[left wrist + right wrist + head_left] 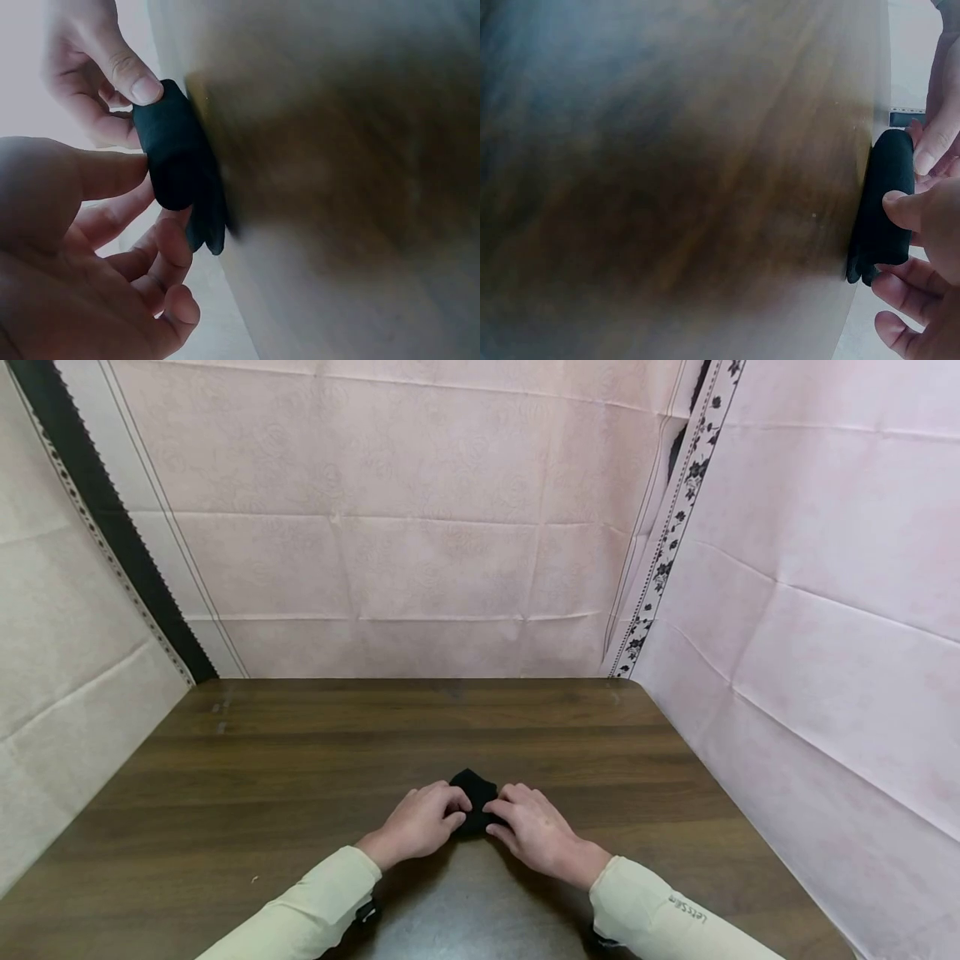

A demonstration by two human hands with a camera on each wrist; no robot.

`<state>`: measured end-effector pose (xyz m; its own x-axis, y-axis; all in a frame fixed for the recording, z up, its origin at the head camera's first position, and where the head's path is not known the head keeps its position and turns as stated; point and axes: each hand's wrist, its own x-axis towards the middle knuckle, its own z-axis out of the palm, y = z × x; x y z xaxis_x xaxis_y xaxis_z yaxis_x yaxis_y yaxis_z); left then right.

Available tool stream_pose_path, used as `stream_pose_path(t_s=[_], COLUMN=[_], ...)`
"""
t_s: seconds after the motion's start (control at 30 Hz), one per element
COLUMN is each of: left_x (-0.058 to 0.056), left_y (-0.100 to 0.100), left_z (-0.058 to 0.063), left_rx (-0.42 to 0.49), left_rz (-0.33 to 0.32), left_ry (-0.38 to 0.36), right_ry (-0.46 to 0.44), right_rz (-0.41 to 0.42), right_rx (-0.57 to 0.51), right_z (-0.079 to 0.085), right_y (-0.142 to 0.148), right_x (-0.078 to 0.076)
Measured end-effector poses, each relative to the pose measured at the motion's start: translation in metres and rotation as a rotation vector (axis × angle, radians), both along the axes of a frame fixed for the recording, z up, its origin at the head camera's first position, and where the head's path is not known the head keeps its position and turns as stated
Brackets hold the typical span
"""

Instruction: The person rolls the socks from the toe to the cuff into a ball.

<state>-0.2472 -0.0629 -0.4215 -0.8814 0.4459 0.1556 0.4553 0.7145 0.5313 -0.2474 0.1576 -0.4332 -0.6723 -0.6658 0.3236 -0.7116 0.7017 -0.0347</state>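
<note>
A small black cloth [474, 802], partly rolled up, lies on the wooden table [315, 760] in front of the person. In the left wrist view the rolled cloth [176, 142] forms a thick tube, with flat folded layers sticking out beneath it. The left hand [423, 818] holds the roll's left end between thumb and fingers. From the other side, the right hand [536, 833] pinches its right end, thumb on the near face. Through the right wrist camera the roll [885, 199] rests against the tabletop. What kind of cloth article it is cannot be told.
Pale patterned sheets hang as a back wall [435, 543] and as side walls, the right one [840, 610] running along the table's edge. A tiny white scrap [254, 879] lies on the table left of the arms. Several tape marks [221, 727] show near the far left corner.
</note>
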Motion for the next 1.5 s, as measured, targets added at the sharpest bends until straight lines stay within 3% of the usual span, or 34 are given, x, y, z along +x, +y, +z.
stream_pose_path(t_s=[0.23,0.67,0.87,1.17,1.5], left_x=[0.0011,0.0021,0.0015,0.0026,0.0016], left_y=[0.0010,-0.0007,-0.0018,-0.0020,-0.0010], left_z=[-0.0005,-0.0020,-0.0014,-0.0013,-0.0006], left_rx=[0.008,-0.051,-0.084,-0.122,-0.127], left_rz=[0.002,-0.007,-0.015,-0.046,-0.023], left_ry=[0.048,0.059,0.041,0.085,0.032], right_ry=[-0.001,-0.076,-0.030,0.020,-0.021], right_rz=[-0.004,-0.040,-0.017,0.031,-0.003], right_rx=[0.018,0.033,-0.027,-0.118,-0.069], right_z=[-0.0009,0.0010,0.0017,0.0016,0.0024], right_y=[-0.0005,-0.0033,-0.0035,-0.0037,-0.0031], right_x=[-0.0007,0.0012,-0.0002,-0.0013,0.0008])
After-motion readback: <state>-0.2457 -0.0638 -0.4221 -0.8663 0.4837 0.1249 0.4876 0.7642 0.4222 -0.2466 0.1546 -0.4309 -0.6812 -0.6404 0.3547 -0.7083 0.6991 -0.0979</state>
